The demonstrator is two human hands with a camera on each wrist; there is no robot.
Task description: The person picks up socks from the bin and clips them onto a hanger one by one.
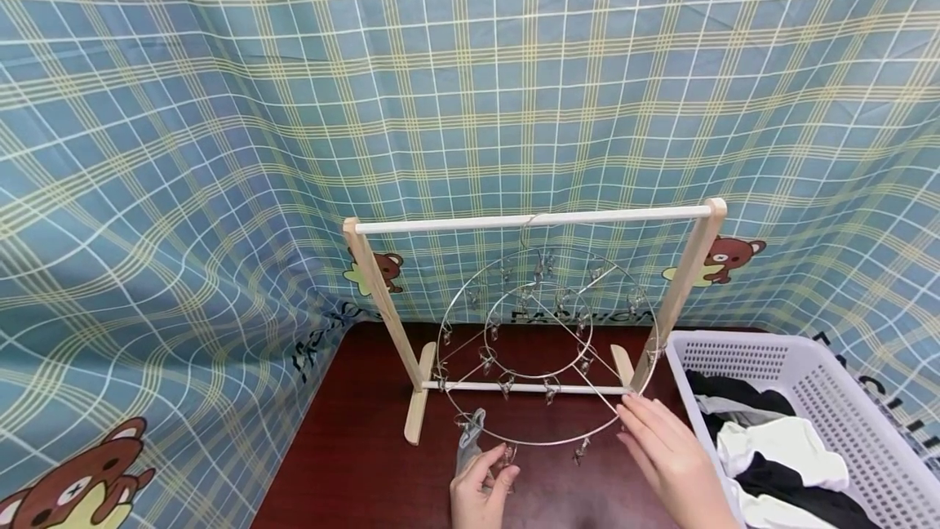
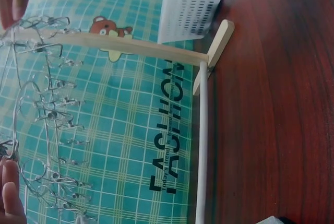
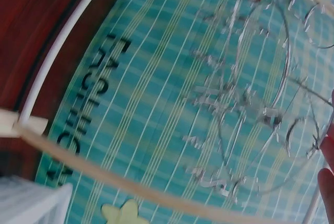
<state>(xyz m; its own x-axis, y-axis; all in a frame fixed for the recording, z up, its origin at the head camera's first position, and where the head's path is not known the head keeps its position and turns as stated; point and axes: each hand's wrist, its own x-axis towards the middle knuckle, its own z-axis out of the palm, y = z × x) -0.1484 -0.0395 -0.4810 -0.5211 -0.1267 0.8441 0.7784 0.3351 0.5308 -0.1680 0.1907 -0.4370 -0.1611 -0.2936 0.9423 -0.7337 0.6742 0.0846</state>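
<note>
A round metal drying hanger [image 1: 543,442] with small clips hangs by its hook from the white top bar of a wooden rack [image 1: 536,220]. At the front of its outer ring, my left hand [image 1: 481,488] pinches a metal clip [image 1: 508,454] between thumb and fingers; this clip [image 2: 7,148] also shows at the left edge of the left wrist view. Just left of it hangs a grey sock [image 1: 470,435], partly behind that hand. My right hand [image 1: 671,460] has its fingers extended, fingertips at the ring's right front edge.
A white perforated basket [image 1: 866,406] stands at the right, holding black, white and grey cloth items [image 1: 786,447]. The rack's feet [image 1: 415,415] rest on a dark red table [image 1: 345,431]. Blue plaid cloth [image 1: 470,104] with bear prints hangs behind and at both sides.
</note>
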